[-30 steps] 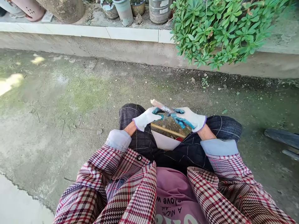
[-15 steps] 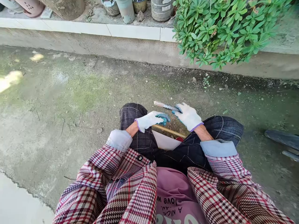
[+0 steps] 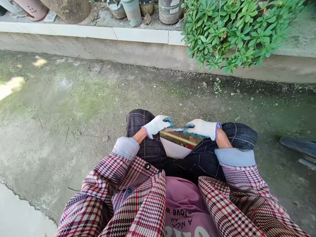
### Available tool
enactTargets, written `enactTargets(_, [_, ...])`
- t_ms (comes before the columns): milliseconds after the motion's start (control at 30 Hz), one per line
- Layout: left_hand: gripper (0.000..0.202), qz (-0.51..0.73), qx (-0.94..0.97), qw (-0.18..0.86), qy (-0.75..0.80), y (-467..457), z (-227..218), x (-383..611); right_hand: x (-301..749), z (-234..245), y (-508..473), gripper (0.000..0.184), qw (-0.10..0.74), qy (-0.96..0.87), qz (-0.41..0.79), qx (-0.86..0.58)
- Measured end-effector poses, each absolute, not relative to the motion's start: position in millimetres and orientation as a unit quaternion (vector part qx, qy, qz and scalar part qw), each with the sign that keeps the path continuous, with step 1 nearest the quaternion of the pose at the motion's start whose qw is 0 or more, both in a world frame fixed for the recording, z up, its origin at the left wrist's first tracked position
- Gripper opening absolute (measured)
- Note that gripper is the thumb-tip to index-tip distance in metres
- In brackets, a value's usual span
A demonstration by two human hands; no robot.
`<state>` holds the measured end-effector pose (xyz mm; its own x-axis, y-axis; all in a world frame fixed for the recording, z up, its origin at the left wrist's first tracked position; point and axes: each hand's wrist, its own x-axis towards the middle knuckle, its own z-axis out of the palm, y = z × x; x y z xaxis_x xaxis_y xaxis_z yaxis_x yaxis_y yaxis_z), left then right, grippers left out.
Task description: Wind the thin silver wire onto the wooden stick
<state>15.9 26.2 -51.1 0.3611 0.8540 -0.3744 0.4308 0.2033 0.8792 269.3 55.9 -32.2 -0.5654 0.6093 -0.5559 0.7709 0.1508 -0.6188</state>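
Note:
My right hand (image 3: 203,127), in a white glove with blue-green coated fingers, is closed on a short stick (image 3: 175,130) with a silvery, wire-like wrapping around it. The stick lies nearly level and points to my left; its right part is hidden in the glove. My left hand (image 3: 158,125), gloved the same way, has its fingers curled just above the stick's left end. Whether they touch the stick or pinch something thin cannot be made out. Below both hands, a yellowish rod (image 3: 179,137) crosses between my knees, above a white surface (image 3: 176,149).
A small red thing (image 3: 189,146) shows beside my right thigh. Ahead runs a low wall with a white-tiled ledge (image 3: 140,34), bearing several pots and a ribbed grey container (image 3: 170,11). A leafy bush (image 3: 237,33) overhangs it. A dark flat object (image 3: 297,145) lies at the right edge.
My right hand has come down and turned, bringing the stick from a slant above my left hand to nearly level beneath its fingers. My left hand has shifted slightly left.

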Motion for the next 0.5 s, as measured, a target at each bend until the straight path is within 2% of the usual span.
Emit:
enactTargets(100, [0.024,0.171,0.610,0.566,0.528,25,-47,19,264,-39,63,0.023,0.120,0.770,-0.361,0.512])
enactTargets(167, [0.025,0.172,0.590,0.584,0.530,25,-44,21,262,-42,66,0.024,0.108,0.770,-0.322,0.540])
enactTargets(233, [0.028,0.180,0.549,0.624,0.526,24,-42,22,262,-42,67,0.026,0.058,0.757,-0.312,0.571])
enactTargets(300, [0.029,0.199,0.507,0.666,0.511,23,-40,22,262,-37,65,0.030,-0.042,0.700,-0.402,0.588])
enactTargets(400, [0.026,0.219,0.501,0.679,0.491,23,-39,21,265,-26,58,0.040,-0.177,0.552,-0.626,0.522])
enactTargets(433, [0.024,0.214,0.521,0.666,0.489,24,-40,21,267,-22,56,0.044,-0.191,0.519,-0.676,0.487])
enactTargets(500, [0.021,0.198,0.573,0.621,0.497,25,-42,19,272,-19,53,0.046,-0.157,0.515,-0.728,0.424])
